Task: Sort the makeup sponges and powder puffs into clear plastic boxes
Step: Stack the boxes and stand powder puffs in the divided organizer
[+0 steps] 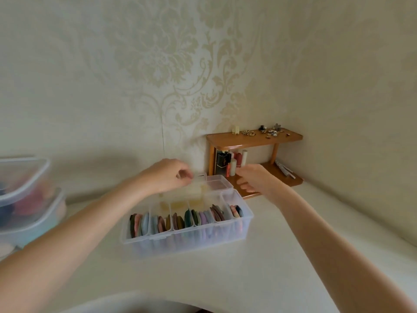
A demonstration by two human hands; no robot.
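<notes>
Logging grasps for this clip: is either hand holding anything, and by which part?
The left hand pinches the box's clear lid at its raised far edge. The right hand looks curled and empty beside it, though blurred.

No text, label, brand or number can be read anywhere in the view. The one likely candidate is the black box (223, 162) standing under the wooden shelf (255, 137) right of centre: it carries a small gold mark on its front face, but the mark is too small and blurred to make out as letters. The tubes and bottles beside it show no legible print. The clear plastic box (191, 236) at the centre of the frame and the stacked containers (27, 199) at the left edge bear no visible writing or stickers, and the patterned wallpaper behind holds only ornament
</notes>
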